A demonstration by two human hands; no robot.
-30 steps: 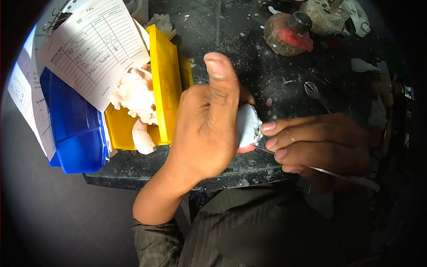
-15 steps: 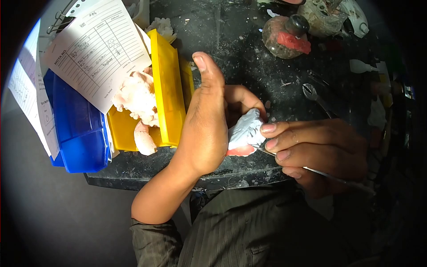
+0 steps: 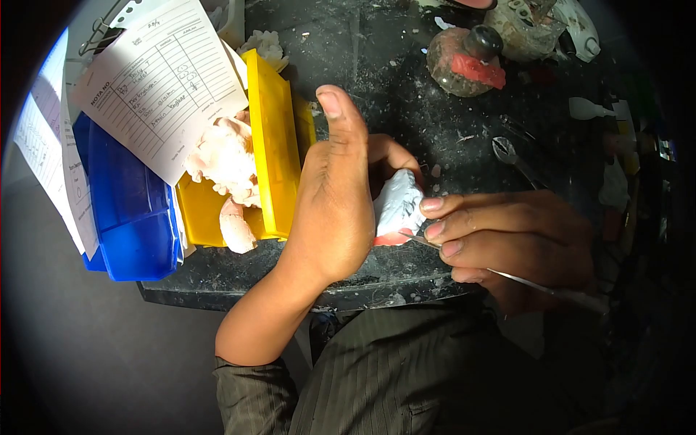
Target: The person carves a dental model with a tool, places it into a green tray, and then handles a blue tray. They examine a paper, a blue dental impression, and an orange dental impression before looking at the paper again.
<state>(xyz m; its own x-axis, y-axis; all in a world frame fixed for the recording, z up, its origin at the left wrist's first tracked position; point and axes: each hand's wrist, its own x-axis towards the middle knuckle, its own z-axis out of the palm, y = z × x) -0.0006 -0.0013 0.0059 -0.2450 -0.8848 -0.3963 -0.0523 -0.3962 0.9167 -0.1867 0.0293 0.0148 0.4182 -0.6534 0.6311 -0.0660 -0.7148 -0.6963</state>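
Observation:
My left hand (image 3: 326, 196) is closed around a bluish-white plaster cast (image 3: 399, 199) with a pink, wax-like layer (image 3: 393, 238) along its lower edge. The thumb points up, clear of the piece, and the palm hides much of the cast. From the right, my right hand (image 3: 515, 243) pinches a thin metal carving tool (image 3: 518, 279). Its narrow tip meets the pink edge, while the fingertips rest close against the cast's right side. The tool's far end runs below the hand into shadow.
Left of the hands stand a yellow bin (image 3: 274, 145) holding pinkish casts (image 3: 226, 161) and a blue bin (image 3: 134, 210), with a handwritten receipt (image 3: 163, 87) over them. Farther back sits a glass burner (image 3: 449, 61) with a black cap. Pliers (image 3: 505, 151) lie behind my right hand.
The cast has tilted slightly and its top has shifted left. My right hand has moved a little left and up, bringing the tool tip onto the pink edge.

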